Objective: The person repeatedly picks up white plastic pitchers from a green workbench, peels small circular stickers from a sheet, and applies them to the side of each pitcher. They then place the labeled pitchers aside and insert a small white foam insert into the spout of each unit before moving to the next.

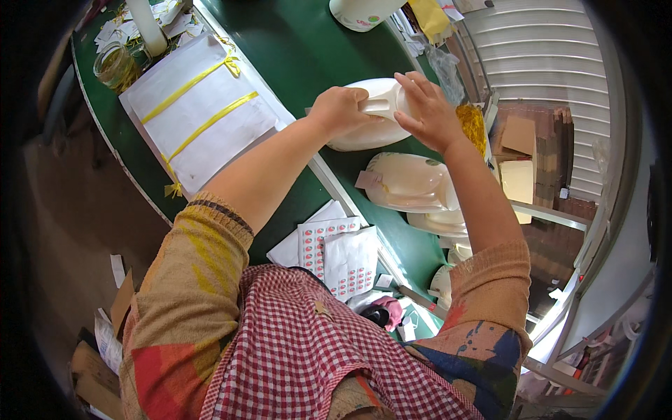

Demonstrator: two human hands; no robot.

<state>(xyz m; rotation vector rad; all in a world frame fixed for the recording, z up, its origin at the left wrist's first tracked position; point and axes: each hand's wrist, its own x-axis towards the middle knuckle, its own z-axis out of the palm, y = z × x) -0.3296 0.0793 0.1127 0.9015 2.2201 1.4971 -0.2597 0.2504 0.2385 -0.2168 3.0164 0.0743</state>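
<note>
1. Cream-white moulded plastic jug (365, 138), round-bodied, with a built-in handle (378, 105); it is on or just over the smooth green table (301, 42), between the two hands; whether it stands upright or lies tilted, I cannot tell.
2. Left hand (339, 110): closed on the jug at the handle, thumb on the near side, fingers bent on the far side; right hand (425, 115): curved over the opposite, neck end, fingers and thumb apart; how firmly it presses, I cannot tell.
3. Handling, as I judge it: the shell looks stiff enough to keep its shape, though broad walls may give a little under a squeeze; it should survive a knock, being plastic; the smooth skin could slip under flat palms; the weight depends on the contents, which are hidden.
4. Best hold, in my judgement: one hand around the handle, the other steadying the neck end or cupping the rounded body; pinching the curved side alone would be less secure.
5. Nearby: a second cream plastic jug (402, 185) with a pale pink paper tag (368, 180) lies just beside it, nearer the person; a flat white paper bundle tied with yellow ribbon (192, 115) lies farther left; a shiny golden-yellow bundle of strands (471, 126) sits near the right wrist.
</note>
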